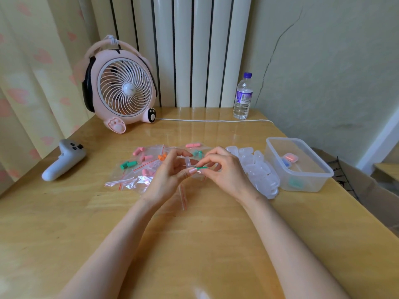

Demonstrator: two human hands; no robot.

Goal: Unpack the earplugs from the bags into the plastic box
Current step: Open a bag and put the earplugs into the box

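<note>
Right hand (pixel 224 169) pinches a green earplug (pixel 201 167) mid-table. Left hand (pixel 170 171) pinches a small clear case (pixel 188 162). Step, I think: plug goes in case. Next: carry it to plastic box (pixel 308 174), far right.

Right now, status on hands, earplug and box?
Left hand holds small clear case. Right hand pinches green earplug. Plastic box to the right; pile of clear cases between.

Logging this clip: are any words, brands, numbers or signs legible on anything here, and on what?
No text can be read in this frame.
Purple label on the water bottle: it carries print, too small and blurred to read.
Pink fan, grey controller, bags, plastic box: no text visible.
</note>
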